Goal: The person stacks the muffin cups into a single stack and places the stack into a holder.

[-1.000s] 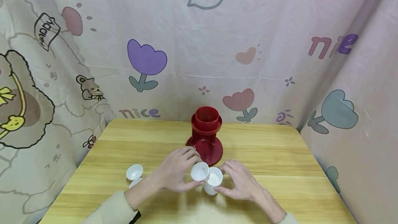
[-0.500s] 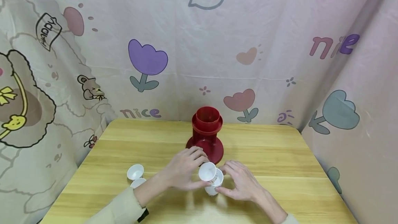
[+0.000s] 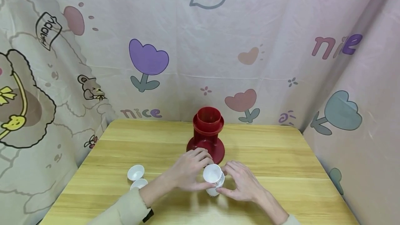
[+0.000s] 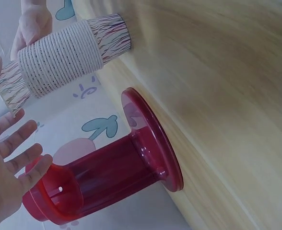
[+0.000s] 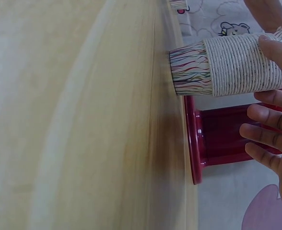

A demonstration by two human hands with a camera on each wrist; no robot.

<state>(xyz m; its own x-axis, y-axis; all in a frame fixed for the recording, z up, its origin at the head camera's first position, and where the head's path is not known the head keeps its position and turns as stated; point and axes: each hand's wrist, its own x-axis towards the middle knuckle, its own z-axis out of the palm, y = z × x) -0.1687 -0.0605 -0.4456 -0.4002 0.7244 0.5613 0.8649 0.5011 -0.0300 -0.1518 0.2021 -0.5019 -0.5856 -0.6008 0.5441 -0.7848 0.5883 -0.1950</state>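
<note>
A stack of paper cups (image 4: pixel 59 60) with colourful streaks on white stands upright on the wooden table, its rims piled closely together. My right hand (image 3: pixel 242 182) grips the upper part of this stack between thumb and fingers. Between the thumb and fingers of my left hand (image 3: pixel 189 171) is a single paper cup (image 3: pixel 212 173), its mouth tilted up toward the head camera. In the left wrist view its streaked wall sits right at the top of the stack. Just behind both hands stands a red plastic holder (image 3: pixel 208 131) with a round base and a wide collar.
Two more paper cups stand at the left of the table, one (image 3: pixel 135 172) behind the other (image 3: pixel 139 183), which my left forearm partly covers. A printed curtain (image 3: pixel 200 55) hangs behind the table (image 3: pixel 265 148) and along both sides.
My left hand has moved right with its paper cup, which now overlaps the stack's mouth in the head view. My right hand stays at the stack.
</note>
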